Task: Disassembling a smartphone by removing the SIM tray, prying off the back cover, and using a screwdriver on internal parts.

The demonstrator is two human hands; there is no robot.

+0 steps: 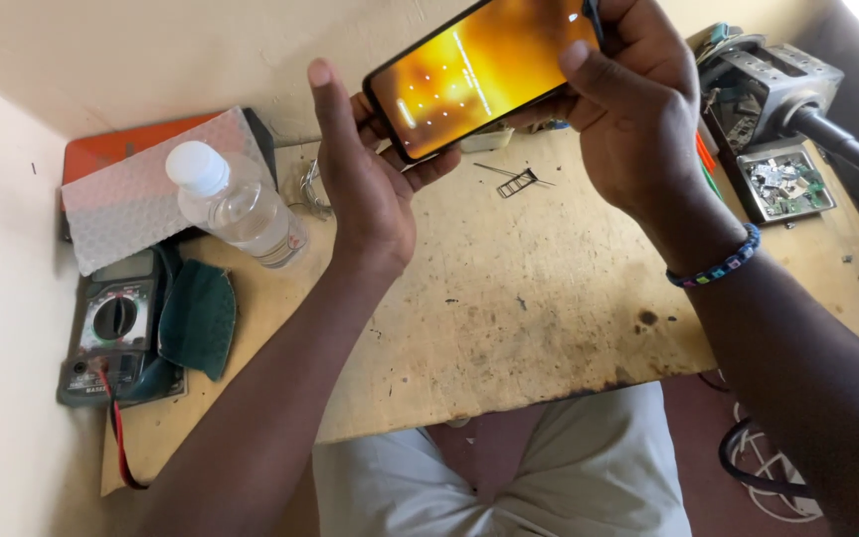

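Both forearms rise from the lower frame to a lit smartphone (484, 72) held above the bench (509, 298) at top centre: the left hand (370, 189) cradles its lower end with fingers half open, while the right hand (628, 109) clasps its upper end, and a steady two-handed hold with thumbs off the glass suits it best. The phone's top corner is cut off, and the small metal piece (517, 181) behind looks like a card tray, perhaps.
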